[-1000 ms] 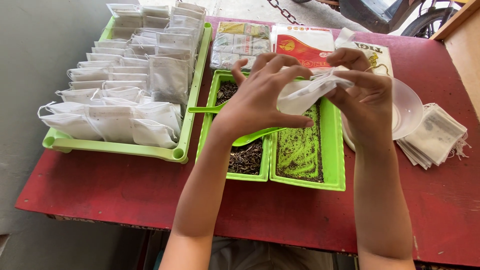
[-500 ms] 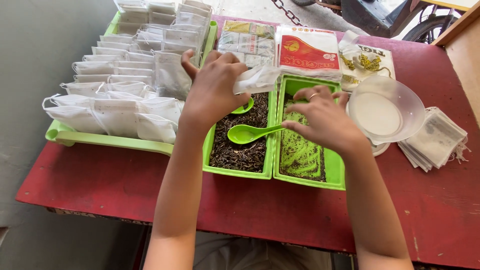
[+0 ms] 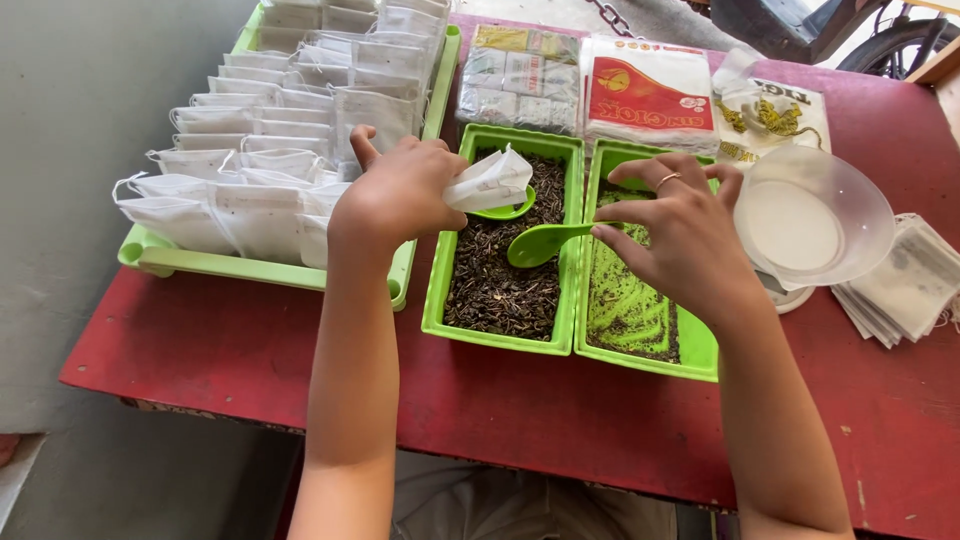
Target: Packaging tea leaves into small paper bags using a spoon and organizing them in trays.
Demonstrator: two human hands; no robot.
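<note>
Two hands: left hand [image 3: 400,195], right hand [image 3: 685,245]. Three green trays: one large tray [image 3: 260,268], two small trays [image 3: 500,335] [image 3: 640,358]. Two green spoons [image 3: 540,243] [image 3: 505,210]. One clear bowl [image 3: 815,215]. Three printed packets [image 3: 520,75] [image 3: 645,95] [image 3: 780,115]. Filled white bags [image 3: 250,205]: too many to count.

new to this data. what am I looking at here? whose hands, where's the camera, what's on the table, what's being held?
There is no machine here: a person works with two bare hands, filmed by one camera worn on the head, looking down. On the red table are a long green tray packed with filled white paper bags, a green tub of dark loose tea leaves, and a second green tub that is nearly empty. Behind them lie sealed packets; to the right are a clear plastic bowl and a stack of flat empty bags. The left hand holds an empty white bag over the tea. The right hand fingers pinch the handle of a green spoon.
</note>
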